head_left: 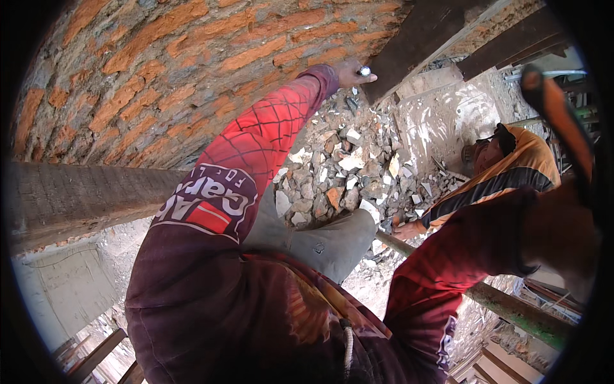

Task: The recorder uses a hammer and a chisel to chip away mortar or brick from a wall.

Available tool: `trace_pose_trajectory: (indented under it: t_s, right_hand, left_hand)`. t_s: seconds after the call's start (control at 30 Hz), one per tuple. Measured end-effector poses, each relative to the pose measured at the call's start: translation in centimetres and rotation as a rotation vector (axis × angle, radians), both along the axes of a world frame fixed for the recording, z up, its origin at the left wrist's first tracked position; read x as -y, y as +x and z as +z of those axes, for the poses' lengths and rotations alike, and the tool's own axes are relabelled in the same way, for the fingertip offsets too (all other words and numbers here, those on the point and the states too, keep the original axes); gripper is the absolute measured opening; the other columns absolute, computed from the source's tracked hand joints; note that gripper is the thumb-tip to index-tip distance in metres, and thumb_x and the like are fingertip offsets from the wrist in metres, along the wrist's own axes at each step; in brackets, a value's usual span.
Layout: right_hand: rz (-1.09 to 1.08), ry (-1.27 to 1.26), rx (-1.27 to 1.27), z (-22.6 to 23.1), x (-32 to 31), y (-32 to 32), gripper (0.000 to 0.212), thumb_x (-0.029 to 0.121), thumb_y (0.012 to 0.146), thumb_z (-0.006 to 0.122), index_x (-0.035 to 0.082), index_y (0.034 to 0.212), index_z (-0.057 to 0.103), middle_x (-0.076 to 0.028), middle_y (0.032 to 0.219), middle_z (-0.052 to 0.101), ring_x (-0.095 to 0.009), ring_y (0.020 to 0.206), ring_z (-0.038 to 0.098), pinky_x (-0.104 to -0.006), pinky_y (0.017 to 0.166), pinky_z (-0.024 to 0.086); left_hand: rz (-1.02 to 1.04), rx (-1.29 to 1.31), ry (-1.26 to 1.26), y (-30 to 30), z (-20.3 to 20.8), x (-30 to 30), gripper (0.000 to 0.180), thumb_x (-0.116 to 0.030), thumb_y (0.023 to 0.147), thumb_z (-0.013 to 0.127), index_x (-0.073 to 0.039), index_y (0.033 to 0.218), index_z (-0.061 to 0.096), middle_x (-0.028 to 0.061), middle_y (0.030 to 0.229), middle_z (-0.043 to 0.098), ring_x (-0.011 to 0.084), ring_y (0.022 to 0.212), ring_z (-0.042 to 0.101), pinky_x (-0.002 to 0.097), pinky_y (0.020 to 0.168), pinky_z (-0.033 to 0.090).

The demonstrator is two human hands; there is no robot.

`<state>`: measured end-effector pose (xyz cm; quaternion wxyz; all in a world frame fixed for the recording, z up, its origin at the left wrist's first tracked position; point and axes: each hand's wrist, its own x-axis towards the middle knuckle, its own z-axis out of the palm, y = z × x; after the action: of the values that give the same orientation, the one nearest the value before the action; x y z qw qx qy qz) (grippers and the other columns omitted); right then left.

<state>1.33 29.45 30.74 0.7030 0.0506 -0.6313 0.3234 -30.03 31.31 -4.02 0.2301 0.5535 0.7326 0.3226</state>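
Left hand: our left hand (350, 72) is stretched far up along the brick wall (147, 70), the fingers pinched narrow around a small shiny metal piece (364, 71), most likely a nail, though it is too small for us to be sure.
Metal piece: it sits at our fingertips, right where the brick wall meets the lower end of a dark wooden board (422, 38) that slants toward the upper right.
Left sleeve: our red and maroon sleeve (256, 147) with a net pattern runs from the lower middle up to that hand.
Right hand: our right hand (566, 237) is close to the camera at the right edge, closed around the dark handle of a tool (556, 115) whose orange part rises above it; we cannot tell what kind of tool it is, since its far end is blurred.
Beam: a rough wooden beam (70, 198) crosses the left side under the brick wall.
Below us: a heap of grey and reddish rubble (339, 173) lies on the ground well beneath our arms.
Other person: a person in an orange and black top (505, 173) bends beside the rubble, one hand (404, 230) resting on a greenish pole (511, 307) that runs toward the lower right.
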Motion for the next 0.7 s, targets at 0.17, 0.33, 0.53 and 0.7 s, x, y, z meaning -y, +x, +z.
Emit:
trace_pose_trajectory:
  t_s: [0.17,0.33,0.53,0.7]
  right_hand:
    - [-0.035,-0.333,1.234,-31.7,3.1,-1.1,0.019,0.008,0.083,0.062,-0.001,0.097,0.052,-0.008,0.07,0.058,-0.02,0.057,0.058,-0.0369,0.053,0.045]
    - [0.306,-0.745,1.212,-20.5,3.4,2.4,0.012,0.01,0.088,0.061,0.0,0.093,0.054,-0.001,0.06,0.054,-0.008,0.049,0.051,-0.0247,0.044,0.039]
    - [0.192,-0.269,0.392,0.1,0.0,6.1,0.022,0.013,0.093,0.051,-0.005,0.106,0.052,-0.007,0.074,0.053,-0.013,0.059,0.05,-0.0271,0.056,0.048]
    - [0.401,-0.056,0.191,-4.3,-2.7,2.4,0.035,0.02,0.095,0.051,-0.007,0.117,0.049,-0.018,0.083,0.06,-0.028,0.08,0.061,-0.0357,0.073,0.057]
  left_hand:
    - [0.076,-0.163,0.358,-0.3,-5.2,-0.7,0.064,-0.064,0.085,0.059,0.0,0.081,0.067,0.0226,0.076,0.065,0.0341,0.072,0.063,0.0472,0.07,0.047]
    - [0.021,-0.035,0.093,-0.4,-1.4,-1.1,0.063,-0.063,0.085,0.06,-0.001,0.099,0.063,0.0187,0.091,0.066,0.0294,0.082,0.063,0.043,0.079,0.048]
    - [0.052,-0.067,-0.039,-0.5,0.9,1.7,0.063,-0.065,0.086,0.057,-0.003,0.091,0.066,0.0177,0.081,0.066,0.0286,0.076,0.063,0.0428,0.074,0.049]
    - [-0.06,-0.055,-0.041,0.6,0.3,-0.2,0.064,-0.067,0.086,0.054,-0.005,0.09,0.068,0.0218,0.082,0.067,0.0364,0.079,0.065,0.0457,0.074,0.05]
